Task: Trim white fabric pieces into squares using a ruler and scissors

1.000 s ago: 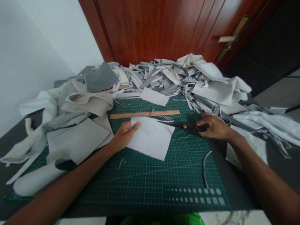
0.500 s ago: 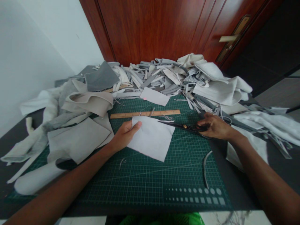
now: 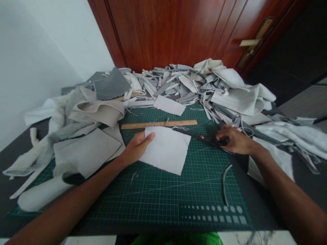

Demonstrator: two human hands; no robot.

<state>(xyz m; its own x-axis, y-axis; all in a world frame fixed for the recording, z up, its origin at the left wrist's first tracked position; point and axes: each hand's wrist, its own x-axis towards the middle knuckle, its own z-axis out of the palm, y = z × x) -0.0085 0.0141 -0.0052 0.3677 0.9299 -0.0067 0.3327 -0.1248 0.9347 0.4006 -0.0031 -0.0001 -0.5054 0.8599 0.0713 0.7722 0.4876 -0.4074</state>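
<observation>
My left hand (image 3: pixel 139 145) pinches the left edge of a white, roughly square piece of fabric (image 3: pixel 166 151), thumb on top. In my right hand (image 3: pixel 233 140) is a pair of black scissors (image 3: pixel 208 139), fingers through the handles. Their blades point left and lie along the fabric's upper edge. A wooden ruler (image 3: pixel 158 124) lies just beyond the fabric on the green cutting mat (image 3: pixel 158 204). Thin offcuts (image 3: pixel 182 128) rest between ruler and scissors. Farther back lies a smaller white rectangle (image 3: pixel 170 105) with a pink spot at its left end.
Scrap strips (image 3: pixel 163 81) are heaped along the back, against a wooden door (image 3: pixel 166 34). Folded grey and cream fabric (image 3: pixel 87 149) piles up on the left, more fabric (image 3: pixel 245 95) on the right. A curved grey strip (image 3: pixel 224 185) lies on the mat's right side.
The scissor blades have closed along the fabric's top edge, and the narrow sliver there has come away. My right hand has shifted slightly; the left keeps its grip.
</observation>
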